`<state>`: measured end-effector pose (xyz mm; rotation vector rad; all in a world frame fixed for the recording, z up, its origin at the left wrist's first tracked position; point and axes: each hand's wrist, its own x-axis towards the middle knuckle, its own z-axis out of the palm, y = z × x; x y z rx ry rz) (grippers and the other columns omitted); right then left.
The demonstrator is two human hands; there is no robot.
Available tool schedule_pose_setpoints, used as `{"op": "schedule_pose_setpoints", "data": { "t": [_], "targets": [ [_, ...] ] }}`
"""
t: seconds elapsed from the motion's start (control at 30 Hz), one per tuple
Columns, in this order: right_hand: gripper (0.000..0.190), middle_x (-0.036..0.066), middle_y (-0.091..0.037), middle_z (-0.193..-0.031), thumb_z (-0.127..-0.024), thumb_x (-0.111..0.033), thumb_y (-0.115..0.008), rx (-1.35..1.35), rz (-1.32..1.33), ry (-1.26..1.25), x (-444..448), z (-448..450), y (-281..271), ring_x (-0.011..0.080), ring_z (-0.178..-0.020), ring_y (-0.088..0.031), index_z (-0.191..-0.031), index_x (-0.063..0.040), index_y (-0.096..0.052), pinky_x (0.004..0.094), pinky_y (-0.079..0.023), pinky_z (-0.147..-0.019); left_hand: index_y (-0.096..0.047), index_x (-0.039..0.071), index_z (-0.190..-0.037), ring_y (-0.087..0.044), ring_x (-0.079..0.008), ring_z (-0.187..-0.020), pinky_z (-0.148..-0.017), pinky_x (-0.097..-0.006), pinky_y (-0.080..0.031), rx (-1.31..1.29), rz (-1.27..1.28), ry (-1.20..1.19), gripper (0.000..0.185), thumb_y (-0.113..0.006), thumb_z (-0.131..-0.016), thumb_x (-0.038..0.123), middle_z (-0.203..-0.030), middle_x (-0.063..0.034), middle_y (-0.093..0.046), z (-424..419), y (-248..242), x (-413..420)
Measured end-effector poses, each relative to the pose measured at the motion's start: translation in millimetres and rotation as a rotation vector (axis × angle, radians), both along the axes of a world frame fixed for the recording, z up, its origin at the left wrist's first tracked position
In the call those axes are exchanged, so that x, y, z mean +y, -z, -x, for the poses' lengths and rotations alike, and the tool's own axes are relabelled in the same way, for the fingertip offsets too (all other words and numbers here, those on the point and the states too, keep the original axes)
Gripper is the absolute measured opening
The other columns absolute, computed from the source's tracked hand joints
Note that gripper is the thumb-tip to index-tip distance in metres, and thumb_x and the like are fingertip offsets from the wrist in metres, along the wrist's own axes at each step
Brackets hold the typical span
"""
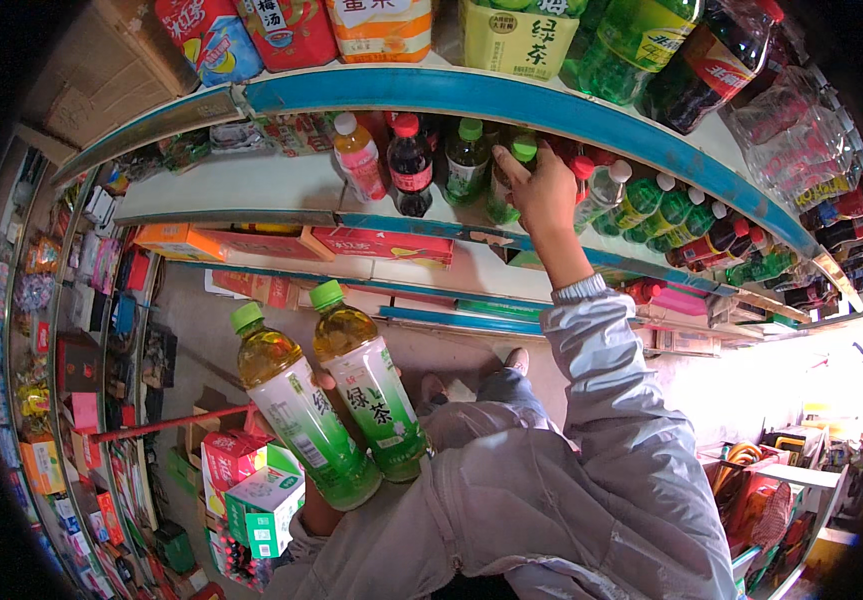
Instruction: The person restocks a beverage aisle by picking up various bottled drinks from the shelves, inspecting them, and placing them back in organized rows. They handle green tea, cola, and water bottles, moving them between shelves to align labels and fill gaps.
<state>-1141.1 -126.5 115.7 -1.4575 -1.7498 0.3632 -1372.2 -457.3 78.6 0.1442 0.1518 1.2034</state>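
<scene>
Two plastic bottles of green tea with green caps, the left bottle [304, 420] and the right bottle [371, 397], lean side by side against my body. My left hand [319, 516] holds them, mostly hidden behind them. On the middle shelf, my right hand [547, 195] has its thumb and fingers around the upper part of a green-capped bottle [502, 199]. Left of that bottle stand another green-capped bottle [466, 169], a dark cola bottle [411, 169] with a red cap, and an orange drink bottle [360, 161] with a white cap.
Above hangs the blue edge of the upper shelf [416, 90], bearing drink cartons and large bottles. Green soda bottles [637, 202] fill the middle shelf to the right. A green-and-white carton [265, 487] sits low left, near a red bar [168, 424]. Stocked shelving [78, 360] lines the left.
</scene>
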Motion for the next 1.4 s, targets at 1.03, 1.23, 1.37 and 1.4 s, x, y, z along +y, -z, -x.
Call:
{"op": "schedule_pose_setpoints", "data": {
  "t": [1.03,1.23,1.37,1.4],
  "targets": [
    [0.067,0.032,-0.064,-0.110,-0.077,-0.015,-0.081,0.533,0.233,0.143,-15.9,29.1,122.0,0.0488,-0.105,-0.062,-0.126,0.011,-0.044,0.0487,-0.050,-0.090,-0.018,0.016,-0.160,-0.035,-0.0564,-0.139,-0.111,-0.0744,-0.029,0.011,-0.041,0.276,0.097,-0.075,-0.083,0.029,-0.153,-0.0245,-0.040,30.4,30.8,18.7],
    [0.051,0.034,-0.066,-0.102,-0.078,-0.032,-0.081,0.251,0.395,0.297,26.3,42.3,137.8,0.0495,-0.101,-0.064,-0.092,0.013,-0.063,0.0505,-0.053,-0.088,-0.016,0.013,-0.160,-0.040,-0.0563,-0.136,-0.109,-0.0717,-0.035,-0.061,0.106,0.153,0.101,-0.074,-0.079,0.028,-0.151,-0.0278,-0.041,23.2,29.4,-8.6],
    [0.048,0.032,-0.068,-0.101,-0.081,-0.031,-0.080,0.194,0.292,0.343,41.7,44.9,136.4,0.0467,-0.101,-0.067,-0.099,0.011,-0.064,0.0487,-0.055,-0.086,-0.018,0.010,-0.159,-0.043,-0.0560,-0.132,-0.108,-0.0695,-0.038,-0.100,0.105,0.090,0.098,-0.072,-0.079,0.028,-0.148,-0.0291,-0.043,15.0,18.5,-3.6],
    [0.047,0.031,-0.068,-0.103,-0.081,-0.030,-0.080,0.099,0.311,0.311,48.2,41.6,134.4,0.0457,-0.102,-0.067,-0.100,0.010,-0.064,0.0481,-0.055,-0.086,-0.019,0.010,-0.158,-0.044,-0.0554,-0.131,-0.107,-0.0688,-0.038,-0.107,0.107,0.072,0.097,-0.072,-0.079,0.029,-0.147,-0.0290,-0.044,12.4,15.9,-3.7]
  ]
}}
